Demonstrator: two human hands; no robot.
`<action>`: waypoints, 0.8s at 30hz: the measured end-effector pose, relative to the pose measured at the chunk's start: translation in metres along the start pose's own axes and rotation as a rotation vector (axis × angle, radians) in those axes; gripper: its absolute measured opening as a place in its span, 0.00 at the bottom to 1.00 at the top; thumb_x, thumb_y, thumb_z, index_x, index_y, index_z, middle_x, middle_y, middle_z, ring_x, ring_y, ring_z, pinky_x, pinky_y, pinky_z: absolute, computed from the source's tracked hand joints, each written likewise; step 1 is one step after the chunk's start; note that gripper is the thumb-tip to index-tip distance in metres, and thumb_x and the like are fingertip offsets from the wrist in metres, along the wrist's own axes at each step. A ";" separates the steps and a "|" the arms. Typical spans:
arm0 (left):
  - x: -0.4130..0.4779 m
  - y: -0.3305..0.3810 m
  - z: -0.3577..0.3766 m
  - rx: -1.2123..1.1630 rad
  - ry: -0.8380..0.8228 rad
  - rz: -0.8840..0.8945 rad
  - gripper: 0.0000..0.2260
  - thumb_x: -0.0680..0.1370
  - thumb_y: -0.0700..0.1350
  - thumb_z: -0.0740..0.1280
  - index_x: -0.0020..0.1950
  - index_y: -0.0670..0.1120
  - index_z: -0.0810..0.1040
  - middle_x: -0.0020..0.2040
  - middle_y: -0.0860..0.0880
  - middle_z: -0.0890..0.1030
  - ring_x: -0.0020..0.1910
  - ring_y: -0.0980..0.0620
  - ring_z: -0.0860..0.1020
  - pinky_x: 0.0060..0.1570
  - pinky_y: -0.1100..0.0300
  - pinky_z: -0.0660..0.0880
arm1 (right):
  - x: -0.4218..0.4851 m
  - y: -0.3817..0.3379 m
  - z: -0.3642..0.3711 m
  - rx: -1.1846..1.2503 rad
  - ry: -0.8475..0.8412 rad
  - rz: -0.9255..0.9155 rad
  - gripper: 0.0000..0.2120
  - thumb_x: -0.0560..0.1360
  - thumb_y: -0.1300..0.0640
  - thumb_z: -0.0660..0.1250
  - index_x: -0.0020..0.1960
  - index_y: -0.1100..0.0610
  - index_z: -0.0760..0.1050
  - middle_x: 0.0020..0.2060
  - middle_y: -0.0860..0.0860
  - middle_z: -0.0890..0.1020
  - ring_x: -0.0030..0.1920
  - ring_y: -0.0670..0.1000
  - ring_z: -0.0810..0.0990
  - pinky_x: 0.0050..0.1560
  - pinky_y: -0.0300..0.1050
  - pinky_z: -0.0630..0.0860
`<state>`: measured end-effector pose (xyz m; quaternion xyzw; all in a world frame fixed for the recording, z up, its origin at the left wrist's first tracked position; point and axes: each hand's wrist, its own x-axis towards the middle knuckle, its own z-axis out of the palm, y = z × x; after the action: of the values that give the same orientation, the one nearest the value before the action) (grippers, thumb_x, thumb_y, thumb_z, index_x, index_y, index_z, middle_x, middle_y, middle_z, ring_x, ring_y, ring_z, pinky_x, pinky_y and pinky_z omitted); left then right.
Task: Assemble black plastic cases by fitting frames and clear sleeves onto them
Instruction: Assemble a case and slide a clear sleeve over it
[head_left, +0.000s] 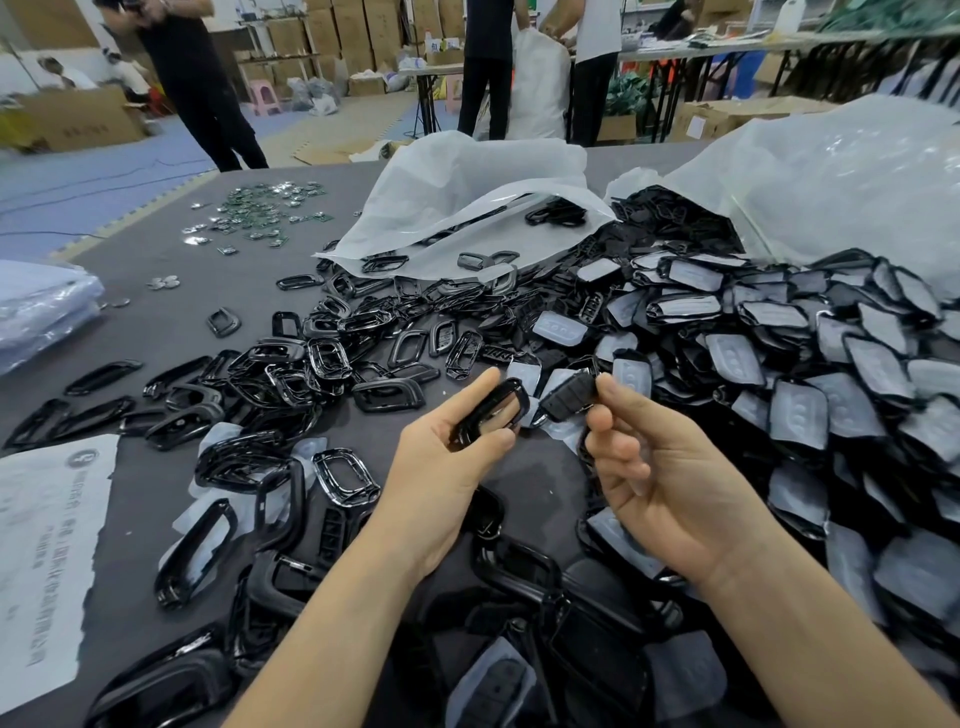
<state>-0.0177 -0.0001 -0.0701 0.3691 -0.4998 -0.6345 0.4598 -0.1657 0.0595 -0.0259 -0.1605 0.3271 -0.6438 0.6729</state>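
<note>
My left hand (447, 457) grips a glossy black frame (493, 410) between thumb and fingers, held above the grey table (156, 322). My right hand (654, 467) pinches a black plastic case (569, 395) by its right end, its left tip close to the frame but apart from it. Loose black frames (322, 358) lie scattered over the table's left and middle. On the right rises a big heap of cases in clear sleeves (800, 374).
Two open white plastic bags (467, 192) (831, 171) lie at the back with parts spilling out. Small green and silver parts (260, 213) sit far left. A printed paper sheet (47, 545) lies at the near left. People stand beyond the table.
</note>
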 end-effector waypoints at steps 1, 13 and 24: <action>0.000 0.000 0.000 -0.001 -0.005 0.001 0.23 0.75 0.27 0.64 0.59 0.52 0.78 0.52 0.54 0.85 0.56 0.58 0.81 0.55 0.67 0.76 | 0.000 -0.001 0.000 0.003 0.004 -0.001 0.08 0.65 0.59 0.68 0.28 0.58 0.79 0.28 0.53 0.79 0.20 0.42 0.70 0.18 0.29 0.65; -0.003 0.003 0.002 -0.098 -0.015 -0.016 0.22 0.77 0.26 0.60 0.64 0.46 0.76 0.57 0.44 0.83 0.55 0.51 0.82 0.54 0.63 0.78 | 0.004 0.004 -0.006 -0.057 -0.005 0.000 0.05 0.65 0.63 0.68 0.36 0.60 0.72 0.30 0.53 0.77 0.23 0.42 0.71 0.21 0.29 0.67; -0.003 0.000 0.001 0.476 0.122 0.240 0.24 0.79 0.27 0.56 0.55 0.53 0.82 0.55 0.49 0.83 0.53 0.60 0.81 0.56 0.65 0.77 | 0.011 0.000 -0.033 -1.630 0.421 -0.656 0.02 0.73 0.56 0.70 0.42 0.49 0.80 0.30 0.44 0.78 0.34 0.49 0.77 0.39 0.44 0.75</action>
<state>-0.0173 0.0028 -0.0698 0.4423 -0.6466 -0.4167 0.4611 -0.1878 0.0558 -0.0523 -0.5517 0.7360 -0.3878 0.0595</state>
